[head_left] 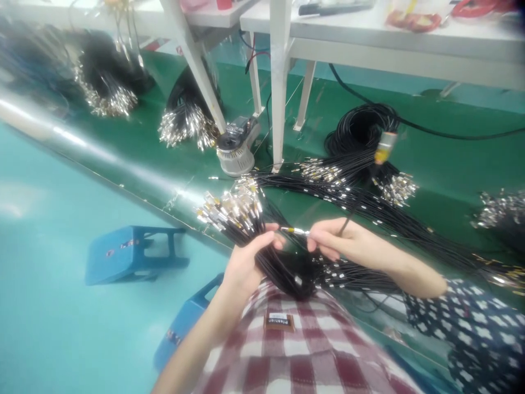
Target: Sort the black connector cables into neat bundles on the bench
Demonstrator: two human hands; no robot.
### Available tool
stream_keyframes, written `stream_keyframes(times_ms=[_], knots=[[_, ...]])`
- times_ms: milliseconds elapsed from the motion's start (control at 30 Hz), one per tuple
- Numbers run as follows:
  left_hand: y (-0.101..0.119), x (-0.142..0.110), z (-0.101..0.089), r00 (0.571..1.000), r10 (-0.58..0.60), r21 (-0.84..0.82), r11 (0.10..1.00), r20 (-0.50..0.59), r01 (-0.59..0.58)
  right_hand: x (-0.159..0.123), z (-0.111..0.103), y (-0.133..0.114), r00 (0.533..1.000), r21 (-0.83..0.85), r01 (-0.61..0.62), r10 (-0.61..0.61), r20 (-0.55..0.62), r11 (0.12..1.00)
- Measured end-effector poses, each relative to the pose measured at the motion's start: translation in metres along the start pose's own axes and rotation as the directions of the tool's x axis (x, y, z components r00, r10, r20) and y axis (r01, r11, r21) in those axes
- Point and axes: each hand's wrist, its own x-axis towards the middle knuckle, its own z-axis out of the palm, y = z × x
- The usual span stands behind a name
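My left hand [248,260] is closed around a thick bundle of thin black cables [246,230] whose metal connector ends [229,208] fan out up and to the left. My right hand [340,241] pinches a single black cable just behind its gold and silver connector tip [293,230], which points left toward my left thumb. That cable runs up from my fingers toward a coil of black cable [361,128]. Both hands are above my lap, over a checked cloth [303,350], at the edge of the green conveyor belt [451,169].
More cable bundles with metal ends lie on the belt: at far left [106,98], centre [184,123], right [397,189] and far right [498,210]. A round white device [235,153] sits by white frame legs [279,82]. Blue stools [131,254] stand on the teal floor.
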Motion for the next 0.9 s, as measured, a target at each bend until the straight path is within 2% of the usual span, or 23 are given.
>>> stream_keyframes(times_ms=[100, 233, 400, 467, 567, 600, 633, 667, 733, 767, 800, 833, 867, 900], knots=[[-0.001, -0.001, -0.003, 1.000, 0.015, -0.004, 1.000, 0.006, -0.015, -0.007, 0.016, 0.008, 0.989, 0.024, 0.027, -0.023, -0.148, 0.999], [-0.004, -0.002, 0.003, 0.997, 0.040, 0.055, 0.998, 0.059, -0.043, -0.008, 0.039, 0.012, 0.952, -0.107, 0.094, -0.120, -0.281, 0.990], [-0.007, -0.002, 0.008, 0.997, 0.075, -0.005, 0.997, 0.008, -0.075, -0.012, 0.044, 0.018, 0.920, -0.310, 0.165, -0.259, -0.293, 0.936], [-0.006, -0.002, 0.006, 0.997, 0.069, -0.041, 0.997, -0.039, -0.070, -0.021, 0.037, 0.024, 0.940, -0.348, 0.156, -0.247, -0.236, 0.924], [-0.005, -0.001, 0.004, 0.996, 0.041, -0.057, 0.997, -0.075, -0.045, -0.036, 0.019, 0.041, 0.988, -0.203, 0.052, -0.080, -0.134, 0.978], [-0.004, 0.000, 0.004, 0.997, 0.032, -0.056, 0.998, -0.071, -0.036, -0.041, 0.011, 0.049, 0.988, -0.114, 0.006, -0.024, -0.154, 0.994], [-0.004, 0.000, 0.003, 0.998, 0.025, -0.056, 0.998, -0.066, -0.029, -0.044, 0.001, 0.059, 0.975, -0.015, -0.030, 0.026, -0.221, 0.999], [-0.003, 0.000, 0.003, 0.998, 0.017, -0.058, 0.998, -0.063, -0.020, -0.048, -0.010, 0.070, 0.943, 0.082, -0.053, 0.077, -0.324, 0.995], [-0.002, 0.001, 0.003, 0.998, -0.002, -0.068, 0.998, -0.067, -0.003, -0.057, -0.031, 0.091, 0.821, 0.229, -0.116, 0.223, -0.525, 0.966], [-0.002, 0.001, 0.003, 0.997, -0.012, -0.076, 0.997, -0.072, 0.007, -0.063, -0.040, 0.098, 0.769, 0.264, -0.197, 0.316, -0.556, 0.944], [-0.002, 0.001, 0.004, 0.997, -0.023, -0.086, 0.996, -0.075, 0.017, -0.071, -0.047, 0.103, 0.742, 0.265, -0.304, 0.402, -0.536, 0.915], [-0.002, 0.000, 0.004, 0.997, -0.034, -0.095, 0.995, -0.076, 0.027, -0.079, -0.051, 0.103, 0.756, 0.224, -0.409, 0.466, -0.459, 0.885], [-0.001, 0.000, 0.005, 0.996, -0.042, -0.103, 0.994, -0.073, 0.035, -0.087, -0.050, 0.098, 0.801, 0.146, -0.474, 0.494, -0.338, 0.868], [-0.001, 0.000, 0.006, 0.997, -0.048, -0.108, 0.993, -0.069, 0.040, -0.095, -0.047, 0.088, 0.851, 0.052, -0.484, 0.484, -0.204, 0.873]])
